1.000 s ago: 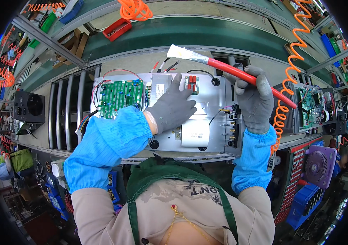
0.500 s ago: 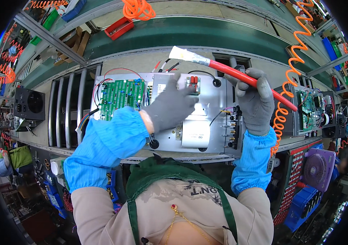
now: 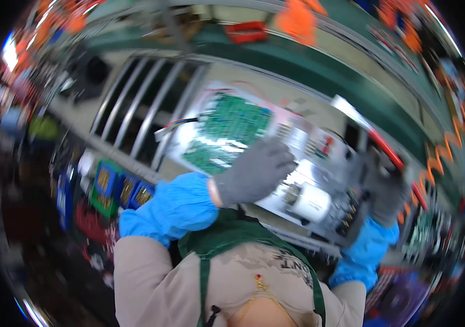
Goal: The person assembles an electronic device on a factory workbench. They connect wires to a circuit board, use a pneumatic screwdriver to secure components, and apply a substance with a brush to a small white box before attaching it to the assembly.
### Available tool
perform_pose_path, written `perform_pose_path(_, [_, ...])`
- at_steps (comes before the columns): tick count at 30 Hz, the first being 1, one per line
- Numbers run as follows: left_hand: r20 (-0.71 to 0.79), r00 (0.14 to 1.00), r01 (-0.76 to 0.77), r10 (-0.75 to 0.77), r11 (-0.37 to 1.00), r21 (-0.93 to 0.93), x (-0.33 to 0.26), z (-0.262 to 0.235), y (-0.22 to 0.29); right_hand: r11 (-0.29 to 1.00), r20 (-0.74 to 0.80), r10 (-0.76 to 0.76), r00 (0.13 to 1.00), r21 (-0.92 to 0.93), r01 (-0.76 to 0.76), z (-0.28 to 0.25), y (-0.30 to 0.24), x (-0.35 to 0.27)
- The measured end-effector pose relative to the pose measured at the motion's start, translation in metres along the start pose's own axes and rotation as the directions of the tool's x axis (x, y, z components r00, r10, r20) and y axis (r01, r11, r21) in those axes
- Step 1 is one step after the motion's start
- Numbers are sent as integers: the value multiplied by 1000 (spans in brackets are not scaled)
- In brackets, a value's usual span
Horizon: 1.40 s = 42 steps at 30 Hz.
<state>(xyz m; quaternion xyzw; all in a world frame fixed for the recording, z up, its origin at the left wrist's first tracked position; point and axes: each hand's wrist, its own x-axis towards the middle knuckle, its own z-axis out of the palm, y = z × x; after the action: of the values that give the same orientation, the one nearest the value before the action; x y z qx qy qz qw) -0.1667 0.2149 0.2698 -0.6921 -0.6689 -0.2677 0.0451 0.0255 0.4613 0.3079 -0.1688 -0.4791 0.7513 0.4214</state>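
Observation:
My left hand (image 3: 257, 171), in a grey glove, hovers over the lower right part of a green circuit board (image 3: 230, 128). Its fingers are loosely bent, and nothing shows in them. The board is mounted on a metal chassis plate (image 3: 268, 204), beside a white cylinder (image 3: 311, 203). At the right end of the chassis my gloved right hand (image 3: 388, 188) is closed around the red handle of a brush (image 3: 386, 148). The brush's pale head points up and left, above the chassis. Motion blur hides fine details of the parts.
Metal rollers (image 3: 142, 103) lie left of the chassis. Beyond the green strip (image 3: 309, 68) sits a red bin (image 3: 246, 32). Orange coiled hoses (image 3: 453, 144) hang at the right. Blue bins of small parts (image 3: 126, 191) stand at the lower left.
The whole view has swung, so the chassis now appears tilted and farther right. My left hand's fingers, spread before, have drawn together near the green board. The brush stays in my right hand.

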Motion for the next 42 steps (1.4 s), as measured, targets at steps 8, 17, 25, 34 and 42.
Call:
perform_pose_path(8, [-200,892,393,-405,914,-101,-148,-14,-13,944,332,63,941,-326,51,119,-29,57])
perform_pose_path(17, [-326,467,826,-822,537,-169,-328,-30,-1,902,790,354,501,-430,40,389,121,24])
perform_pose_path(25, [-485,-623,715,-614,-197,-671,-559,-82,29,858,845,491,213,-511,45,518,223,-51])
perform_pose_path(34, [-580,-810,472,-87,-684,-557,-799,-132,65,795,766,601,227,-602,-76,575,321,-93])
perform_pose_path(42, [-529,-848,244,40,-856,-456,-897,-177,53,725,700,681,216,-686,-62,604,366,-119])
